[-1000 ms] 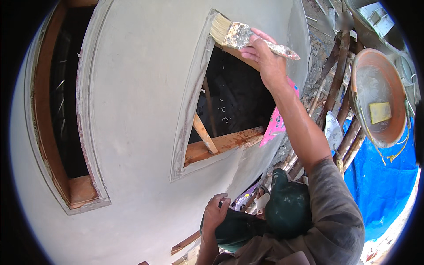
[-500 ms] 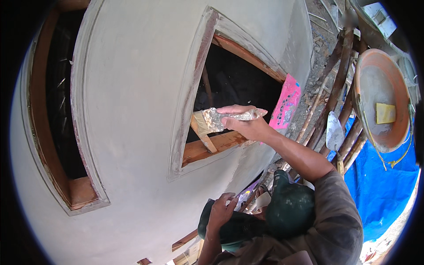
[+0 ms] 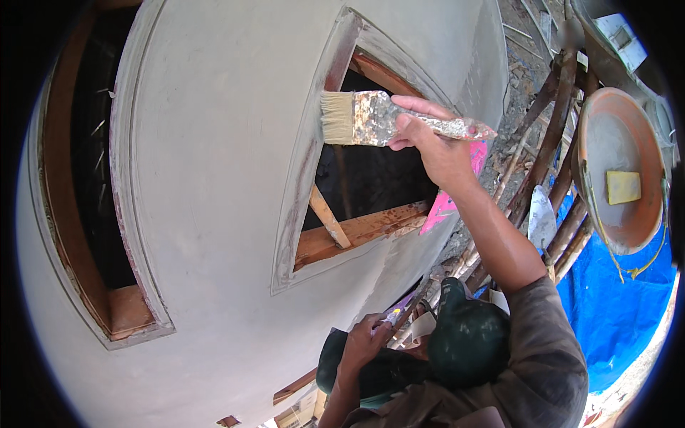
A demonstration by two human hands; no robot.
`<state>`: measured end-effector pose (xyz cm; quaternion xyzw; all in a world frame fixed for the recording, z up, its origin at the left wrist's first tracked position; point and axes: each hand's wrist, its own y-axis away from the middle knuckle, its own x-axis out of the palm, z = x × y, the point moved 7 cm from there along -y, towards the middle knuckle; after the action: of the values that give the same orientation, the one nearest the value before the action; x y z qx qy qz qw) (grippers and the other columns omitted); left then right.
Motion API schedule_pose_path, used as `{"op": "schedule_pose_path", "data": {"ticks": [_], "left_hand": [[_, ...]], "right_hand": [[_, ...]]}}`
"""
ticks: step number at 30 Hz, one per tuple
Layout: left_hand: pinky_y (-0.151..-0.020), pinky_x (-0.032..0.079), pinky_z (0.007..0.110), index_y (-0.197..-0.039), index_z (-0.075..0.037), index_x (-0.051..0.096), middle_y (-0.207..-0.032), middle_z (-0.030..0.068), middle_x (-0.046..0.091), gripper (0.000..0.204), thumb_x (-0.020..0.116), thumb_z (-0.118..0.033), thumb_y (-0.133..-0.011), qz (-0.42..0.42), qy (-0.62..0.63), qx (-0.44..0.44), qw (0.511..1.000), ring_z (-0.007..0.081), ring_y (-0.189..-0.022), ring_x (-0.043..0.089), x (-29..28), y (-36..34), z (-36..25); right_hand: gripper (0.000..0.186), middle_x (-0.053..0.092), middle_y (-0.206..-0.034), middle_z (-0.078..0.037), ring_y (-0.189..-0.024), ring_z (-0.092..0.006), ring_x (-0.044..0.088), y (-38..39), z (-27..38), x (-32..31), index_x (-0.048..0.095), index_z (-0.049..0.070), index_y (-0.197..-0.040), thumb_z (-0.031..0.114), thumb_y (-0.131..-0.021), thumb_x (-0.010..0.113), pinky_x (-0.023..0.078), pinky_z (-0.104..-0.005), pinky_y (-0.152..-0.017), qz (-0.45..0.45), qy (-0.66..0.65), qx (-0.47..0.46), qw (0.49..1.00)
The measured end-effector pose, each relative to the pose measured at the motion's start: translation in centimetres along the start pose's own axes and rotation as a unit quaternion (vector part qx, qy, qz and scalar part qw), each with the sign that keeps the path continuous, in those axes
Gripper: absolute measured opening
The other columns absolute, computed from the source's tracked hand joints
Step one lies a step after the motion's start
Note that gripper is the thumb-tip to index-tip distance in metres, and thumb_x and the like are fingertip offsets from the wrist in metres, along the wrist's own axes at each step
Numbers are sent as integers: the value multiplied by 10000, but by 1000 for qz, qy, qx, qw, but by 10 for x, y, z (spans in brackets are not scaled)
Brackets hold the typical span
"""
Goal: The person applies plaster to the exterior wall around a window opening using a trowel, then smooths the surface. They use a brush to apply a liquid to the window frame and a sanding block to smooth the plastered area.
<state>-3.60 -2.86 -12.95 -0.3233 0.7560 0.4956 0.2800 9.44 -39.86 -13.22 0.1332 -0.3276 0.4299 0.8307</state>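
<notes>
My right hand is closed around the handle of a wide paintbrush, its metal band crusted with dried splashes. The brush's pale bristles point left, at the upper left edge of the plastered window surround; whether they touch it I cannot tell. Beyond the brush is the dark window opening with its wooden frame. Lower down, my left hand stays near my body with fingers curled; what they hold, if anything, is hidden. A pink printed sheet is partly covered by my right wrist.
A grey plastered wall fills the left, with a second framed opening. To the right, an orange basin holds a yellow sponge. Near it are a trowel, wooden poles and a blue tarp.
My right hand has moved the brush up, from the lower part of the window opening to its upper left edge. My left hand has shifted slightly right.
</notes>
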Motion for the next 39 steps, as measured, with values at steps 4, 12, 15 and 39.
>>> {"op": "schedule_pose_path", "data": {"ticks": [4, 12, 15, 39], "left_hand": [[-825, 530, 404, -1158, -30, 649, -1092, 200, 678, 340, 610, -303, -959, 19, -3, 7, 1000, 364, -959, 673, 3, -5, -6], [-827, 523, 417, -1151, -36, 644, -1093, 194, 676, 349, 619, -324, -955, 19, 5, 22, 1000, 376, -953, 661, 10, -8, -5], [-821, 522, 414, -1159, -40, 639, -1093, 192, 674, 342, 624, -312, -952, 33, -6, 36, 999, 375, -944, 659, 12, -14, -11], [-833, 519, 402, -1143, -57, 639, -1095, 175, 679, 333, 615, -328, -953, 91, 4, 27, 996, 350, -965, 669, 26, -37, 3]], "right_hand": [[405, 668, -1000, -153, -801, -207, 705, -54, 35, -39, 540, -81, -1266, 172, -954, 592, 583, -296, -744, -156, -99, -113, 976], [375, 681, -1034, -123, -862, -136, 672, 30, -21, 34, 571, -65, -1245, 176, -964, 627, 564, -261, -761, -7, -94, 36, 995], [356, 688, -1044, -116, -921, -152, 668, 78, -40, 46, 618, -38, -1213, 180, -937, 673, 542, -294, -804, 95, -23, 111, 989], [382, 701, -1063, -125, -876, -158, 683, 104, 147, -169, 596, -44, -1275, 187, -971, 609, 560, -285, -770, -233, 320, -113, 911]]}}
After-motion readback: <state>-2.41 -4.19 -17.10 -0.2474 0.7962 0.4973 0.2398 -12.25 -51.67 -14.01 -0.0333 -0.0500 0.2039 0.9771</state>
